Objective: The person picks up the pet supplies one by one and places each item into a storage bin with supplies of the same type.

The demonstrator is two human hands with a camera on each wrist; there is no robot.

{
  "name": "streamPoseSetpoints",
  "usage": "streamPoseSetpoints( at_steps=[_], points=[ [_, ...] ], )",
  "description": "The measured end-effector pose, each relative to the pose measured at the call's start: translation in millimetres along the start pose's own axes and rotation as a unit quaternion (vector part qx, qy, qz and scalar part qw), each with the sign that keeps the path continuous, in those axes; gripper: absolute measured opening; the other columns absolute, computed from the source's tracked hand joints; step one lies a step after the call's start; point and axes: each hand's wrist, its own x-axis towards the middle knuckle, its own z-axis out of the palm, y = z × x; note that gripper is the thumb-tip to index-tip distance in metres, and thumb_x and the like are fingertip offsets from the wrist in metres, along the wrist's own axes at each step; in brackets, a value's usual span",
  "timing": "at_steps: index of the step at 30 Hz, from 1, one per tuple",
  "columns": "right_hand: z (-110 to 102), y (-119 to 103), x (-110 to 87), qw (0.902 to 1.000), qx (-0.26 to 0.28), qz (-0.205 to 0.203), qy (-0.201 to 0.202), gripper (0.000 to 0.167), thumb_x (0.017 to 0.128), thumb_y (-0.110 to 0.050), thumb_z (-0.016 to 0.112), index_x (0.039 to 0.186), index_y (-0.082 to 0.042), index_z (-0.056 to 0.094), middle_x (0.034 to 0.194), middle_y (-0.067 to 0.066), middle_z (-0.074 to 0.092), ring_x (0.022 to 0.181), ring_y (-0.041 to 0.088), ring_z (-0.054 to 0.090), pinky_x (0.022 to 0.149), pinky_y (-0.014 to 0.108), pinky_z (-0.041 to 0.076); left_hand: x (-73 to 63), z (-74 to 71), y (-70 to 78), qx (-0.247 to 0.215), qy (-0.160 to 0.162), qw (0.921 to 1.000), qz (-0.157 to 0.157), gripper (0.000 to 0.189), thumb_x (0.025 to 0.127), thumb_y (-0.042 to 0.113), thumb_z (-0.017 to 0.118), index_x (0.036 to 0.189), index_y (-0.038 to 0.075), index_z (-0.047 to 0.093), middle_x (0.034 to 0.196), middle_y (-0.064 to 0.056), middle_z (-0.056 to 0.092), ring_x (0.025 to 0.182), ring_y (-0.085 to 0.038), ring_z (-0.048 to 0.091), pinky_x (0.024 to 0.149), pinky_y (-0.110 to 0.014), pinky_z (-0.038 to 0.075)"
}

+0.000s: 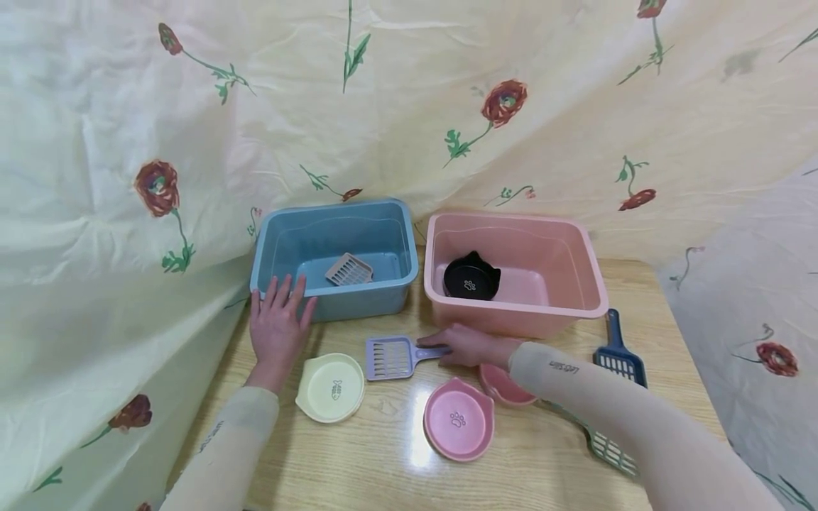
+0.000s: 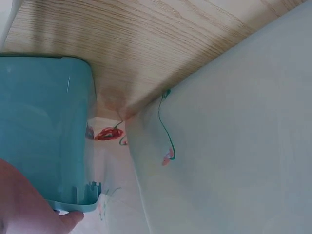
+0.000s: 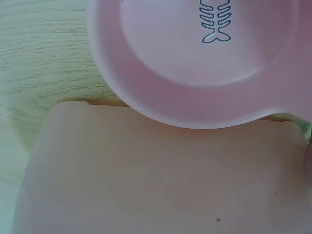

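With my left hand [image 1: 278, 325] spread-fingered on the rectangular blue plastic bin [image 1: 361, 302], my right hand [image 1: 465, 345], its fingers' closure unclear, meets the slotted lilac plastic scoop [image 1: 411, 355] on the wooden counter [image 1: 351, 461], best pinched squarely mid-handle.

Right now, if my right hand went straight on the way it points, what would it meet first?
Likely the slotted end of the lilac scoop, whose handle your right hand touches, though its height above the table is hard to judge.
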Motion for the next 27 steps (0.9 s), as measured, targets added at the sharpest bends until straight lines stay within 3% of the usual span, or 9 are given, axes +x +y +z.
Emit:
streamPoseSetpoints(
  at_steps=[5, 15, 27],
  points=[
    [-4.0, -1.5, -2.4, 0.9999, -0.010, -0.007, -0.003, 0.057, 0.093, -0.012, 0.084, 0.147, -0.006, 0.064, 0.144, 0.009, 0.069, 0.103, 0.025, 0.073, 0.098, 0.039, 0.058, -1.1, 2.0, -1.8, 0.000, 0.009, 0.9999, 0.007, 0.055, 0.099, 0.034, 0.077, 0.149, 0.015, 0.064, 0.148, -0.019, 0.064, 0.145, -0.043, 0.053, 0.126, -0.065, 0.029],
    [-2.4, 10.9, -3.0, 0.9997, -0.010, -0.019, -0.013, 0.058, 0.093, -0.017, 0.085, 0.147, -0.009, 0.065, 0.144, 0.005, 0.070, 0.097, 0.017, 0.070, 0.091, 0.030, 0.057, -0.9, 2.3, -2.5, 0.009, 0.003, 0.9999, 0.007, 0.054, 0.102, 0.037, 0.073, 0.150, 0.016, 0.063, 0.150, -0.018, 0.063, 0.145, -0.042, 0.053, 0.127, -0.064, 0.028],
    [2.5, 11.0, 1.7, 0.9999, -0.006, -0.011, -0.002, 0.052, 0.095, -0.012, 0.082, 0.144, -0.009, 0.067, 0.139, 0.005, 0.072, 0.101, 0.020, 0.071, 0.088, 0.029, 0.056, -0.4, 0.8, -1.1, 0.015, -0.002, 0.9999, 0.005, 0.053, 0.104, 0.039, 0.070, 0.151, 0.016, 0.062, 0.150, -0.017, 0.062, 0.145, -0.042, 0.054, 0.127, -0.063, 0.029]
  ],
)
